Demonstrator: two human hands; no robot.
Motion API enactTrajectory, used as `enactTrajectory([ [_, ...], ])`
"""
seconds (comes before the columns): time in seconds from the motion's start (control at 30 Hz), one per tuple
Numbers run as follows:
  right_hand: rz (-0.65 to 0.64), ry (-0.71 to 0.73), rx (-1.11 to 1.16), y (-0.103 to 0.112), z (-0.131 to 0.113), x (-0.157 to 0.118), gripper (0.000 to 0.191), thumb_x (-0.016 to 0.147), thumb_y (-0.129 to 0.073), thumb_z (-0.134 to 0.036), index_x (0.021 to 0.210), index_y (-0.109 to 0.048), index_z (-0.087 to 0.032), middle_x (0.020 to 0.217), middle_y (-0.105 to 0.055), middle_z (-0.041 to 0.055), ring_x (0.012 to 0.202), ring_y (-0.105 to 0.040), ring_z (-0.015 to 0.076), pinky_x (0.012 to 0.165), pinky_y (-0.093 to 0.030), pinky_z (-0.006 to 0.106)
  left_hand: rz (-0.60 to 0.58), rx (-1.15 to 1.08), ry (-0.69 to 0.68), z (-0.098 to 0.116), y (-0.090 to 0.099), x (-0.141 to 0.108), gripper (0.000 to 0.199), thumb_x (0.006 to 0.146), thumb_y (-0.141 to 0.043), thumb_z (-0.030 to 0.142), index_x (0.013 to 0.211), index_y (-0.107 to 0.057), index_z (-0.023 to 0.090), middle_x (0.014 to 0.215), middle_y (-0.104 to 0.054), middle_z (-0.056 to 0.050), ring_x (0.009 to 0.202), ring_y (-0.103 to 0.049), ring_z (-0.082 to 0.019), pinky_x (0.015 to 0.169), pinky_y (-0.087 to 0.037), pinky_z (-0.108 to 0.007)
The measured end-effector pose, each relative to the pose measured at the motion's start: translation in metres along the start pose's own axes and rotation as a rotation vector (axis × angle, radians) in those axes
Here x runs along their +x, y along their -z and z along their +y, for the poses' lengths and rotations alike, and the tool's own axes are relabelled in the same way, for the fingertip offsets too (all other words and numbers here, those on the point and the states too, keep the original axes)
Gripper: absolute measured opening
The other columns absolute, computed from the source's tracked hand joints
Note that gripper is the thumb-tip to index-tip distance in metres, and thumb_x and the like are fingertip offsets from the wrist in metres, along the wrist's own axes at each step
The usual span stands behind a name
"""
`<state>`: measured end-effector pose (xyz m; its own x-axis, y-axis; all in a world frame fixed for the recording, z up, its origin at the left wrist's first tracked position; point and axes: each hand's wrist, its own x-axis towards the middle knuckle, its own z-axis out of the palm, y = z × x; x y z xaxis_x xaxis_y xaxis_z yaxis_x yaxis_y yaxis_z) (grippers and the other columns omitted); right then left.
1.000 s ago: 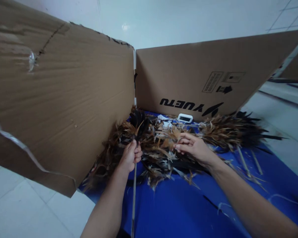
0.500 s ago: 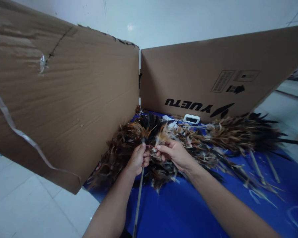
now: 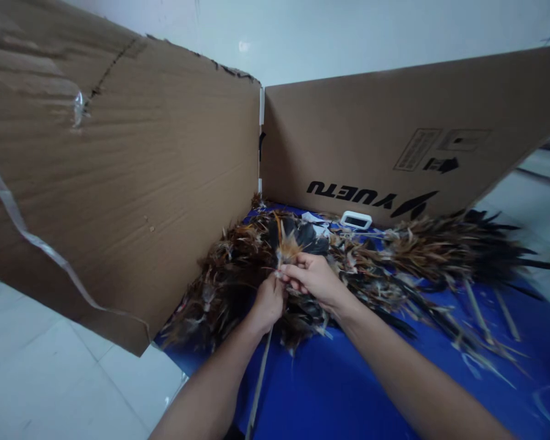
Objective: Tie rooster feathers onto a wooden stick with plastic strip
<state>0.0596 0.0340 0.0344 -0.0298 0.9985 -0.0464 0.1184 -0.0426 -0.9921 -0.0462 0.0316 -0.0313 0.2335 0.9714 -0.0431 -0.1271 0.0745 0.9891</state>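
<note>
My left hand point(image 3: 270, 300) is closed round a thin pale stick point(image 3: 258, 391) that runs down toward me. At the stick's upper end a tuft of orange and black feathers point(image 3: 289, 244) fans out. My right hand point(image 3: 315, 278) pinches at the base of this tuft, its fingertips touching those of my left hand. Fine detail between the fingertips is too small to tell. Beneath and around both hands lies a heap of brown and black feathers point(image 3: 229, 269) on a blue surface point(image 3: 321, 379).
A cardboard panel point(image 3: 178, 153) stands at the left and another point(image 3: 348, 134) with black lettering at the back. A small white device with a dark display point(image 3: 356, 220) sits before the back panel. More feathers point(image 3: 440, 241) and loose stalks point(image 3: 479, 311) lie at the right.
Both hands have come together; the gap with a thin reddish strand between them has closed. My left hand has turned, and the feathers by my right hand now sit over the stick's end.
</note>
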Motion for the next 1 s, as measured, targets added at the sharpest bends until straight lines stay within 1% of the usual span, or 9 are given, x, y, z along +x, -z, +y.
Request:
enactTrajectory([
  [0.13,0.032,0.026,-0.052,-0.006,0.011,0.010,0.024,0.061,-0.064,-0.031,0.053,-0.047,-0.017,0.040,-0.049,-0.0049,0.031,-0.035,0.0045,0.033,-0.025,0.018,0.072,0.077,-0.036,-0.008,-0.002,0.003,0.028,0.081,-0.049,0.046,0.082,-0.051,0.018,0.059,-0.048,0.002,0.053,-0.045,-0.011,0.052,-0.036,-0.023],
  [0.3,0.099,0.074,-0.233,-0.001,0.025,0.019,0.020,0.061,-0.062,-0.031,0.053,-0.052,-0.016,0.045,-0.053,-0.0023,0.041,-0.044,0.0086,0.039,-0.031,0.020,0.167,0.060,-0.048,-0.010,-0.002,0.005,0.025,0.080,-0.051,0.041,0.094,-0.049,0.020,0.066,-0.054,0.000,0.065,-0.054,-0.016,0.062,-0.040,-0.027],
  [0.47,0.113,0.084,-0.332,0.003,0.033,0.024,0.017,0.058,-0.063,-0.031,0.054,-0.058,-0.015,0.046,-0.054,-0.0019,0.045,-0.049,0.0112,0.043,-0.034,0.021,0.161,-0.015,-0.055,-0.013,-0.001,0.005,0.028,0.079,-0.053,0.039,0.099,-0.047,0.020,0.066,-0.055,-0.001,0.066,-0.055,-0.017,0.063,-0.041,-0.027],
  [0.63,0.110,0.093,-0.418,0.002,0.037,0.027,0.018,0.058,-0.063,-0.031,0.053,-0.058,-0.016,0.048,-0.055,-0.0016,0.048,-0.050,0.0116,0.045,-0.036,0.021,0.129,0.022,-0.063,-0.013,-0.001,0.004,0.023,0.079,-0.053,0.037,0.094,-0.048,0.020,0.067,-0.055,-0.001,0.066,-0.055,-0.016,0.062,-0.040,-0.026],
  [0.77,0.099,0.094,-0.468,0.002,0.035,0.027,0.015,0.058,-0.061,-0.028,0.051,-0.057,-0.016,0.047,-0.054,-0.0022,0.048,-0.048,0.0107,0.044,-0.035,0.020,0.126,0.124,-0.097,-0.011,-0.001,0.003,0.018,0.080,-0.052,0.036,0.084,-0.051,0.018,0.069,-0.056,-0.002,0.066,-0.054,-0.015,0.061,-0.040,-0.025],
  [0.87,0.083,0.097,-0.496,0.003,0.034,0.026,0.013,0.058,-0.060,-0.027,0.051,-0.056,-0.016,0.046,-0.053,-0.0029,0.047,-0.047,0.0101,0.044,-0.033,0.020,0.127,0.185,-0.103,-0.010,-0.001,0.003,0.019,0.081,-0.049,0.036,0.078,-0.053,0.018,0.064,-0.055,-0.002,0.064,-0.053,-0.016,0.060,-0.039,-0.025],
  [1.0,0.052,0.095,-0.518,0.005,0.032,0.027,0.014,0.059,-0.060,-0.028,0.052,-0.055,-0.017,0.046,-0.052,-0.0031,0.047,-0.046,0.0101,0.044,-0.033,0.020,0.133,0.229,-0.110,-0.010,0.000,0.003,0.020,0.081,-0.050,0.037,0.077,-0.056,0.018,0.061,-0.055,-0.002,0.064,-0.054,-0.017,0.059,-0.039,-0.026],
])
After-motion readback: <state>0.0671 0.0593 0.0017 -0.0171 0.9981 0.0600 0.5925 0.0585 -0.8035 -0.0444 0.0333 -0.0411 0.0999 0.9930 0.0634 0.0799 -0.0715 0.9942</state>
